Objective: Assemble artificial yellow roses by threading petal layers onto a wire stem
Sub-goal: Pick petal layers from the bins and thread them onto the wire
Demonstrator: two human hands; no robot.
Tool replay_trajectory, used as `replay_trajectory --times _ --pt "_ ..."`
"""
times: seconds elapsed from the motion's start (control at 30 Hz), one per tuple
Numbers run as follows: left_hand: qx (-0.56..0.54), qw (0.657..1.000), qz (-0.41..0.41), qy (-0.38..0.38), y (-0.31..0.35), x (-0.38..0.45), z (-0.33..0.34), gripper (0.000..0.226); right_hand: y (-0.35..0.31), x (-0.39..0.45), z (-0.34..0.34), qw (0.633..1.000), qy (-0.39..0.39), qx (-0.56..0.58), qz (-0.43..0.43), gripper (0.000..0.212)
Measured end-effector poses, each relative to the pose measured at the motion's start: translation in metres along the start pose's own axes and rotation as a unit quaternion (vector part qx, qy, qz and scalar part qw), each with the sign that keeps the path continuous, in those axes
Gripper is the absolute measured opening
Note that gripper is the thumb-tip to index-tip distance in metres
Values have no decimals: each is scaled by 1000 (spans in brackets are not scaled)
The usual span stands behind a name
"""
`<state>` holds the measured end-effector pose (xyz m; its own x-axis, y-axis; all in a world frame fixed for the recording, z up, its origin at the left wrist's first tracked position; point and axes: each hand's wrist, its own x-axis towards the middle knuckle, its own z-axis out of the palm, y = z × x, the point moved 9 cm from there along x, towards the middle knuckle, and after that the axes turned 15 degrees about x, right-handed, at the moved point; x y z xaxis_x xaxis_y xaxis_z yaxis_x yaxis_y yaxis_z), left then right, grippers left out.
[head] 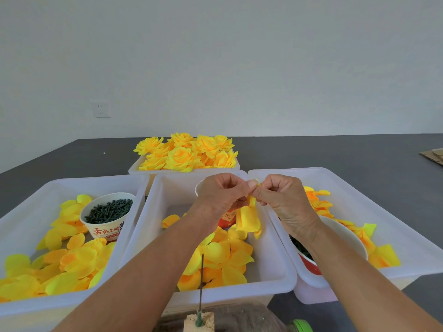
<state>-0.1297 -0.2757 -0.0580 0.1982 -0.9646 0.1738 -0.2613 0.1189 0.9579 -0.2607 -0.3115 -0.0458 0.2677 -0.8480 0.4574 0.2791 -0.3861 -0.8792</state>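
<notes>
hands: we see the left hand [221, 191] and right hand [279, 195] raised together over the middle bin, fingertips meeting, both pinching the top of a yellow fabric petal layer [247, 218] that hangs below them
stem: thin dark wire stem [202, 271] stands upright in a small pale wooden block [199, 323] at the near edge, well below the hands, nothing threaded on it
writing: white paper cup with red printed Chinese characters [107, 218] in the left bin, full of dark green plastic pieces; we can't read the text reliably. A second cup [227, 218] behind the hands shows an orange-red label, unreadable
bins: three white translucent plastic bins side by side, left [24, 207], middle [278, 267], right [393, 219], each with loose yellow-orange petals; a white-and-red bowl [347, 240] sits in the right bin under the right forearm
finished: fourth white tray [136, 167] behind the middle bin, heaped with assembled yellow roses [187, 152]
surface: dark grey matte worktop [311, 152]; brown cardboard piece [432, 155] at far right edge
room: plain white wall [215, 56], one white wall socket [101, 109] at left
</notes>
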Motion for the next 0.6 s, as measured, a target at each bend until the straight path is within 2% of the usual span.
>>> replay_trajectory --times 0.13,0.2,0.3,0.43,0.5,0.57,0.6 --pt "-54 997 -37 -42 -5 -1 6 36 -3 -2 5 999 -22 25 -13 44" --pt "-88 993 -44 -69 -4 -2 9 37 -3 -3 13 997 -57 52 3 32" --pt "-122 989 -56 -64 -5 -2 5 32 -1 -2 15 994 -71 85 25 20" --pt "-122 991 -60 -16 -8 1 -4 15 4 2 6 986 -33 155 61 21" --pt "-97 993 -54 34 -9 3 -13 12 6 3 -2 982 9 171 76 12" --pt "-71 994 -41 71 -7 4 -21 11 8 3 -11 986 51 135 82 1" --pt "-61 994 -31 83 -5 4 -23 11 8 3 -16 988 72 109 82 5"
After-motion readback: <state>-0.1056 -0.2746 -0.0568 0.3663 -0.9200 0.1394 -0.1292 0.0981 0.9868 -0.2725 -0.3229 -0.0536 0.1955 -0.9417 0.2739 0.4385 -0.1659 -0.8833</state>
